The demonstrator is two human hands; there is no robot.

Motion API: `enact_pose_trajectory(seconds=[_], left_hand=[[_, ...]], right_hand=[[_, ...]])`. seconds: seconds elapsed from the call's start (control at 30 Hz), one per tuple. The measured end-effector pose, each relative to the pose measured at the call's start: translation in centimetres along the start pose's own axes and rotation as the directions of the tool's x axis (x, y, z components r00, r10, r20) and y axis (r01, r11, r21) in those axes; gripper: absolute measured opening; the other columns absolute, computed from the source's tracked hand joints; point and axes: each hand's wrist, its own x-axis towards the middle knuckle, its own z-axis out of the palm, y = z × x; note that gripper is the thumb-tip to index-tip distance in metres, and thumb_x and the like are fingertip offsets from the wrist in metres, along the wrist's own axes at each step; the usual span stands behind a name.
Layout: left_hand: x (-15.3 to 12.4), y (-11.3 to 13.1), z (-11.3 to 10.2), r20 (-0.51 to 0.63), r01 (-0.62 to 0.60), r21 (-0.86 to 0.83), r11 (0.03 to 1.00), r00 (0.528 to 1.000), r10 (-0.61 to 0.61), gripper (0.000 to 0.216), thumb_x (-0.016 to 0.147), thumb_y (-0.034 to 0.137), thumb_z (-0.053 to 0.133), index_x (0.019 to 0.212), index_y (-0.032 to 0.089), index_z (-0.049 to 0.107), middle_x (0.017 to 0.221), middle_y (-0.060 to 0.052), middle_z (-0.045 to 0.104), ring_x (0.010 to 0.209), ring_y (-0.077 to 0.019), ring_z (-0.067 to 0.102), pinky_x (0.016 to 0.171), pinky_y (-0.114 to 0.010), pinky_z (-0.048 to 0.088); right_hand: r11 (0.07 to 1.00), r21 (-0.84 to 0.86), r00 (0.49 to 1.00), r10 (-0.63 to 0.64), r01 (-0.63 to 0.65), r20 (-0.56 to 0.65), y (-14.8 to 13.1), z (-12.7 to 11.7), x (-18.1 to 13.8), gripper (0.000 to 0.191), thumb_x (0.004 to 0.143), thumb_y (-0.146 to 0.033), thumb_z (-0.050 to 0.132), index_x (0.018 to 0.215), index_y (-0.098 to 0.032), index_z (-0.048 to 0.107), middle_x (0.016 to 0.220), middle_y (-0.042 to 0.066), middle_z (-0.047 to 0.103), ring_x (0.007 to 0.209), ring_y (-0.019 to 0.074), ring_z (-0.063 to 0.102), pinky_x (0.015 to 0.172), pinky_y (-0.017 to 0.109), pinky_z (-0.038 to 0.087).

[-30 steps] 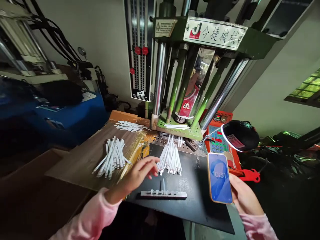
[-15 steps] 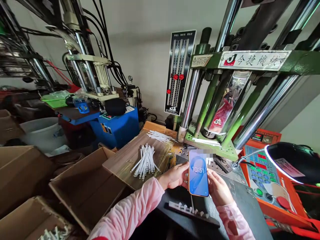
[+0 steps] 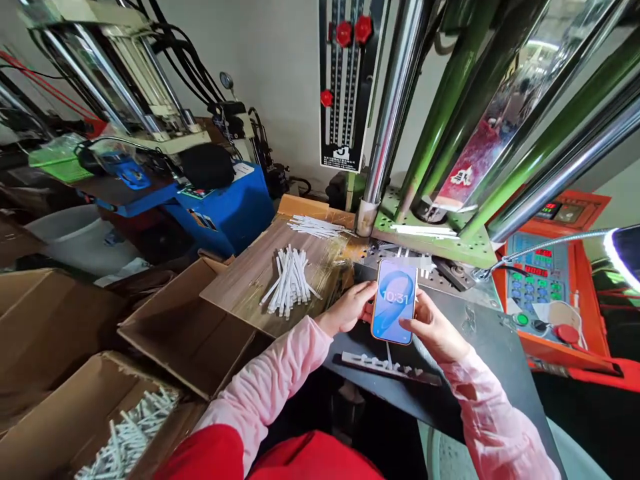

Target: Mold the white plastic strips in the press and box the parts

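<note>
A smartphone (image 3: 393,310) with an orange case and a blue lock screen is held up over the black mat (image 3: 480,373). My left hand (image 3: 349,309) grips its left edge. My right hand (image 3: 434,328) holds its right side, thumb resting on the screen's lower part. Below the phone lies a grey bar fixture (image 3: 390,367) with small white pieces standing in it. A bundle of white sticks (image 3: 290,288) lies on the wooden board (image 3: 240,293) left of my left hand. Both sleeves are pink.
A green vertical press (image 3: 440,160) with chrome columns stands behind. An orange control panel (image 3: 543,287) sits at right beside a lamp (image 3: 623,250). Open cardboard boxes (image 3: 185,333) stand at left, one holding white sticks (image 3: 130,437). A blue machine (image 3: 225,207) is further back.
My left hand left the mat and took the phone's left edge; the phone moved from the right to the middle. My view swung left, then dipped, showing the boxes.
</note>
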Motion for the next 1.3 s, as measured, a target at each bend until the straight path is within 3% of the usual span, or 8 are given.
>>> enact_pose_trajectory(seconds=[0.1, 0.23, 0.4, 0.8, 1.1, 1.3], left_hand=[[-0.09, 0.15, 0.11, -0.015, 0.003, 0.014, 1.0, 1.0, -0.002, 0.034, 0.091, 0.051, 0.06, 0.104, 0.02, 0.062, 0.078, -0.001, 0.065, 0.054, -0.0121, 0.061, 0.053, -0.026, 0.051], [-0.21, 0.18, 0.23, -0.025, 0.01, 0.016, 1.0, 1.0, -0.009, 0.033, 0.09, 0.051, 0.063, 0.098, 0.019, 0.062, 0.077, -0.001, 0.066, 0.055, -0.0117, 0.062, 0.051, -0.024, 0.051], [-0.17, 0.18, 0.13, -0.052, -0.005, 0.004, 1.0, 0.999, 0.005, 0.039, 0.088, 0.054, 0.067, 0.099, 0.016, 0.065, 0.078, -0.002, 0.068, 0.054, -0.0117, 0.063, 0.049, -0.022, 0.051], [-0.04, 0.08, -0.24, -0.09, -0.03, -0.016, 0.999, 0.996, 0.028, 0.037, 0.089, 0.051, 0.068, 0.101, 0.016, 0.067, 0.081, -0.003, 0.07, 0.058, -0.0132, 0.066, 0.052, -0.024, 0.053], [0.08, 0.06, -0.28, -0.077, -0.024, 0.015, 1.0, 0.997, 0.025, 0.04, 0.09, 0.051, 0.066, 0.109, 0.016, 0.069, 0.088, -0.006, 0.073, 0.059, -0.013, 0.066, 0.052, -0.023, 0.054], [0.09, 0.02, -0.29, -0.084, -0.022, 0.014, 1.0, 0.996, 0.023, 0.041, 0.088, 0.053, 0.068, 0.107, 0.017, 0.069, 0.087, -0.006, 0.072, 0.06, -0.0141, 0.066, 0.053, -0.025, 0.054]], right_hand=[[1.0, -0.008, 0.999, -0.011, 0.011, -0.051, 0.08, 0.27, 0.03, 0.059, 0.059, -0.035, 0.091, 0.108, -0.028, 0.059, 0.096, 0.001, 0.073, 0.087, 0.0217, 0.068, 0.083, 0.036, 0.055], [0.997, 0.055, 0.989, 0.06, -0.053, -0.135, 0.1, 0.36, 0.0, 0.044, 0.072, -0.054, 0.082, 0.101, -0.028, 0.062, 0.097, 0.003, 0.074, 0.083, 0.0229, 0.07, 0.075, 0.037, 0.057], [0.983, 0.169, 0.988, 0.094, -0.072, -0.124, -0.01, 0.42, -0.05, 0.058, 0.081, -0.071, 0.066, 0.115, -0.024, 0.065, 0.102, 0.009, 0.076, 0.09, 0.0276, 0.072, 0.074, 0.041, 0.059], [0.979, 0.191, 0.994, 0.082, -0.067, -0.07, -0.24, 0.4, -0.33, 0.056, 0.082, -0.07, 0.066, 0.114, -0.023, 0.067, 0.102, 0.009, 0.076, 0.091, 0.0233, 0.073, 0.078, 0.035, 0.058], [0.975, 0.215, 0.992, 0.084, -0.062, -0.095, -0.49, 0.71, -0.37, 0.057, 0.076, -0.069, 0.073, 0.108, -0.022, 0.069, 0.097, 0.009, 0.077, 0.082, 0.0211, 0.072, 0.071, 0.032, 0.057], [0.979, 0.2, 0.995, 0.044, -0.026, -0.086, -0.14, 0.57, -0.38, 0.053, 0.082, -0.067, 0.067, 0.108, -0.022, 0.07, 0.096, 0.009, 0.076, 0.08, 0.0211, 0.071, 0.069, 0.032, 0.057]])
